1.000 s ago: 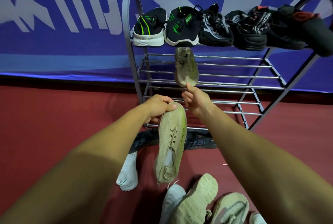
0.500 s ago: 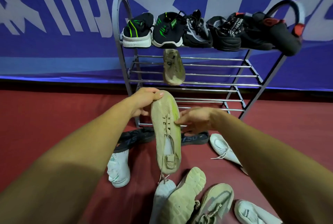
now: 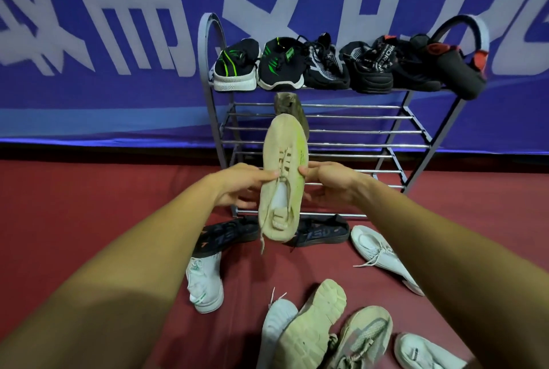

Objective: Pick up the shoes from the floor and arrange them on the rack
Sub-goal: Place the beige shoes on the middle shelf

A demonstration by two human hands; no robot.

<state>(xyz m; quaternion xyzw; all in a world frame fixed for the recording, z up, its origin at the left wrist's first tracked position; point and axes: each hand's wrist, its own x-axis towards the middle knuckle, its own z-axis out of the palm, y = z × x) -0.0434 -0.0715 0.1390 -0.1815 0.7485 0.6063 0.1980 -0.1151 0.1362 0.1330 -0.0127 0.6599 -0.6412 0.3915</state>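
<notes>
A beige shoe [image 3: 282,178] with a green streak hangs in front of the grey metal rack [image 3: 326,142], toe up and opening towards me. My left hand [image 3: 237,186] grips its left side and my right hand [image 3: 329,183] grips its right side. Behind it a matching beige shoe [image 3: 289,107] lies on the second shelf, mostly hidden. The top shelf holds several black shoes [image 3: 320,67]. On the red floor lie two dark shoes [image 3: 225,236], several white shoes [image 3: 383,255] and more beige shoes [image 3: 315,318].
A blue banner [image 3: 118,41] with large white characters hangs behind the rack. The lower shelves right of the beige shoe hold nothing. Red floor [image 3: 74,205] stretches to the left of the rack.
My right hand has come onto the beige shoe, which both hands now hold. The shoe has risen and turned upright in front of the rack's middle shelves.
</notes>
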